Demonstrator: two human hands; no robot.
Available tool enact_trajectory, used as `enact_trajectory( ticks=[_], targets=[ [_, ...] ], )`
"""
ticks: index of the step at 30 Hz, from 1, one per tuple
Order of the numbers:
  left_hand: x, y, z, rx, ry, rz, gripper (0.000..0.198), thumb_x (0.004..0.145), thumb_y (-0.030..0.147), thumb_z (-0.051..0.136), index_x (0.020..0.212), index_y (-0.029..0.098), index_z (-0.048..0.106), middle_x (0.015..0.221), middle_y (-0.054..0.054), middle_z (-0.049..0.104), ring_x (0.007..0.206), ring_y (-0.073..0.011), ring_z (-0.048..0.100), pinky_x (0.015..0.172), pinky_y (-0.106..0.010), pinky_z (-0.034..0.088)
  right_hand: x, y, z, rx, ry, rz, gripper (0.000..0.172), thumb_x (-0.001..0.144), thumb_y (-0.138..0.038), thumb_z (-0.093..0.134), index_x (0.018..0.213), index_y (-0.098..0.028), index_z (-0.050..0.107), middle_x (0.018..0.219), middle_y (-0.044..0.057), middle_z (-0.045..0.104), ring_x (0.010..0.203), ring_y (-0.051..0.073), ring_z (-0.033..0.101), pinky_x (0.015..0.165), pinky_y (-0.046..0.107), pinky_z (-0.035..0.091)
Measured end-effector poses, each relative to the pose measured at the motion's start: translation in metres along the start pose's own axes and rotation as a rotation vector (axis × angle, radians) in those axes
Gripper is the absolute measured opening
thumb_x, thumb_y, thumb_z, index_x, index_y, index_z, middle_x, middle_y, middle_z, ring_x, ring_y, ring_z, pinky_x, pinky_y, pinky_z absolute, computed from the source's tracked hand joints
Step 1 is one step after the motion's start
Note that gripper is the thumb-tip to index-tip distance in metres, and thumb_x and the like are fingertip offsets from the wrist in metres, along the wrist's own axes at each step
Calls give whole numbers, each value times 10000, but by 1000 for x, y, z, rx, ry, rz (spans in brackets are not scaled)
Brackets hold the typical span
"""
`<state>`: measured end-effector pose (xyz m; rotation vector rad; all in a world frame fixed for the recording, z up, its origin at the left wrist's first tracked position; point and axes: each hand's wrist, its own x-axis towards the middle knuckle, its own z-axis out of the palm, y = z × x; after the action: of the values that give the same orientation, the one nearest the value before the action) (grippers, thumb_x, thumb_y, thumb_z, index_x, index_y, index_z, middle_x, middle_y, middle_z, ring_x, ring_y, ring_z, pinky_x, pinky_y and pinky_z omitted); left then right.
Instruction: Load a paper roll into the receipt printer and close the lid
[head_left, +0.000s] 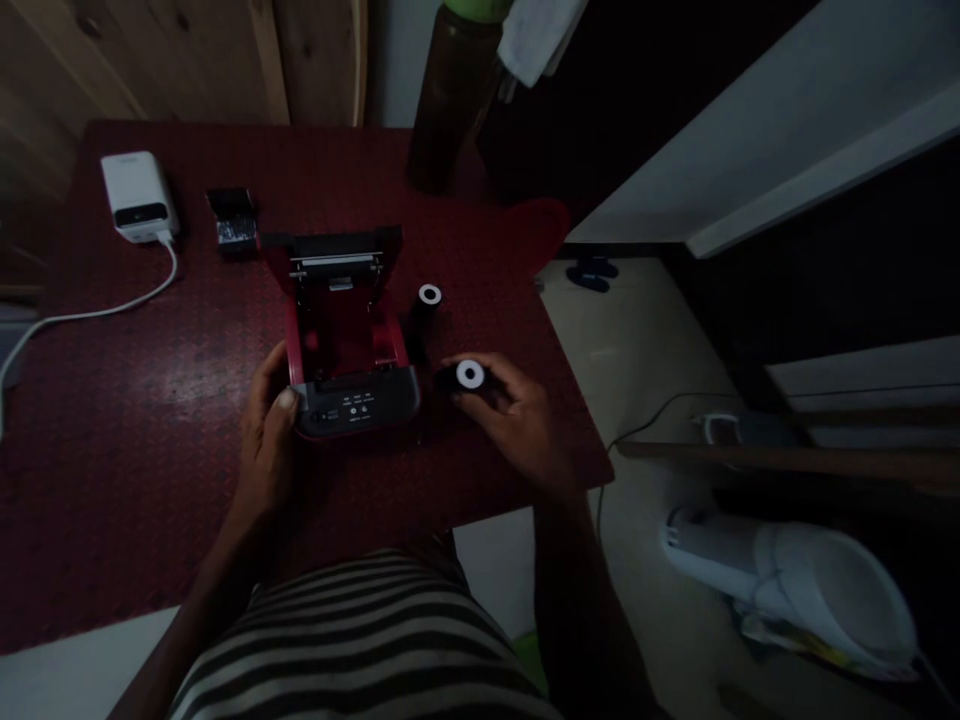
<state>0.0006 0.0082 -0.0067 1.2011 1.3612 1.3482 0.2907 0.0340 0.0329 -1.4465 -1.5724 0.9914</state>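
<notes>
A small red and grey printer (341,340) sits on the dark red table (135,400) with its lid swung open at the back, showing an empty red bay. My left hand (268,430) grips the printer's front left corner, thumb on top. My right hand (517,415) is closed round a dark roll with a white end (469,375), just right of the printer. A second dark roll with a white end (429,296) stands upright on the table behind it, beside the printer's right side.
A white power bank (137,195) with a white cable (97,312) lies at the table's far left. A small black device (232,218) lies next to it. A dark bottle (450,95) stands at the back edge. A white appliance (795,585) lies on the floor at the right.
</notes>
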Motion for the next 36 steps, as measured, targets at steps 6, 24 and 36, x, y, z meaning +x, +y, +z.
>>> enact_trajectory(
  ticks=[6, 24, 36],
  targets=[
    [0, 0, 2, 9, 52, -16, 680, 1064, 738, 662, 1600, 320, 680, 1658, -93, 671, 1555, -390, 605, 1318, -570, 485, 25, -78, -19, -254, -212, -323, 295, 1058, -256, 739, 1348, -298, 774, 1364, 58, 835, 1260, 295, 774, 1143, 498, 595],
    [-2, -3, 0, -26, 27, -4, 684, 1079, 698, 680, 1639, 306, 642, 1698, -114, 644, 1599, -387, 573, 1367, -601, 413, 96, -111, 90, -1073, -573, -248, 335, 1102, -63, 602, 1327, -170, 826, 1232, 177, 863, 1089, 321, 830, 852, 383, 587],
    [-1, -4, -1, -15, 38, -7, 668, 1068, 711, 691, 1614, 326, 670, 1688, -102, 657, 1604, -397, 570, 1361, -617, 423, 87, -100, 59, -601, -619, -369, 369, 1124, -17, 535, 1235, -196, 838, 1271, 93, 858, 1173, 241, 783, 1110, 424, 578]
  ],
)
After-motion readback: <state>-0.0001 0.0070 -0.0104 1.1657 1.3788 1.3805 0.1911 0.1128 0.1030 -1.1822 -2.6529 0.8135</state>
